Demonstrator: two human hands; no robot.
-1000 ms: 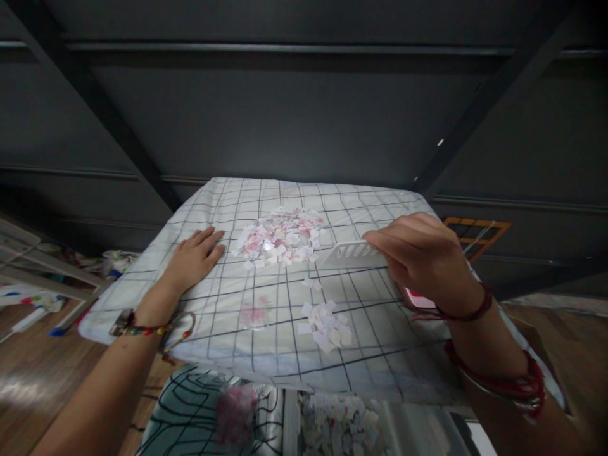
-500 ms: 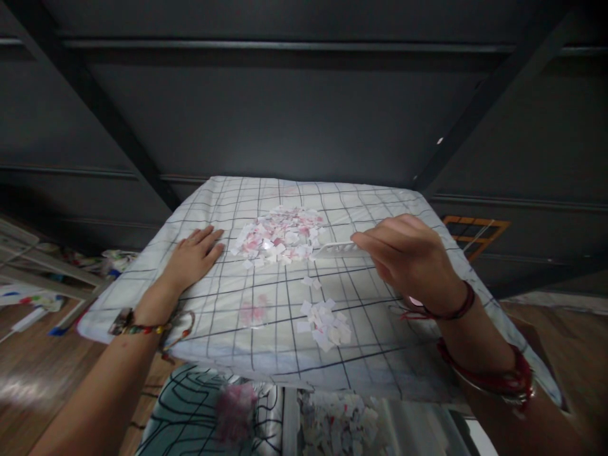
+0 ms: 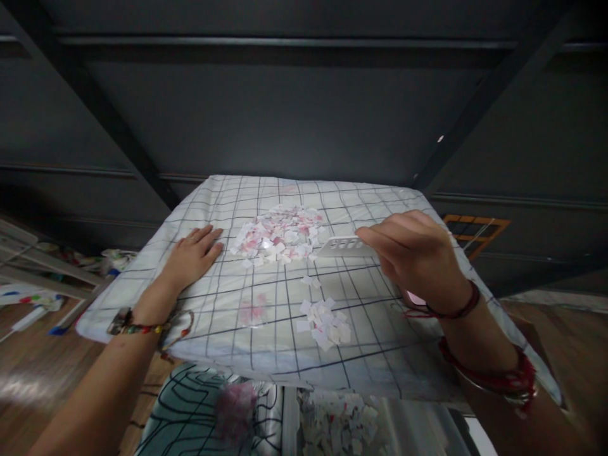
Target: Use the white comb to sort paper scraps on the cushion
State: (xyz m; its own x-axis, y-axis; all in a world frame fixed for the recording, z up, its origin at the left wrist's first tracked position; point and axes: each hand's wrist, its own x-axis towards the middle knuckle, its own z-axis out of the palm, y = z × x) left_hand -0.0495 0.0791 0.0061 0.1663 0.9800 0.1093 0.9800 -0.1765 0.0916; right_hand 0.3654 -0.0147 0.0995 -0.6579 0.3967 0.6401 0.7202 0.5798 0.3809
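My left hand (image 3: 192, 256) lies flat on the checked tablecloth with its fingers stretched out, left of a heap of small white and pink paper pieces (image 3: 280, 233). Pinched in my right hand (image 3: 413, 253) is a thin white strip with a row of holes (image 3: 344, 245). Its free end reaches the right edge of the heap, just above the cloth or touching it; I cannot tell which. Nearer to me lies a smaller pile of white paper pieces (image 3: 325, 323), with a few loose bits (image 3: 311, 281) between the two. Left of that pile is a flat pink-marked clear patch (image 3: 253, 311).
A pink-faced object (image 3: 416, 299) lies partly hidden beneath my right wrist. Below the table's front edge stand a clear bin of paper bits (image 3: 337, 421) and a green patterned cloth (image 3: 183, 411) with a blurred pink bundle (image 3: 236, 411). A dark panelled wall (image 3: 294, 114) rises behind the table (image 3: 380, 202).
My right hand has shifted slightly right and turned the white strip, so that its holes show more clearly. My left hand and the paper heaps look the same.
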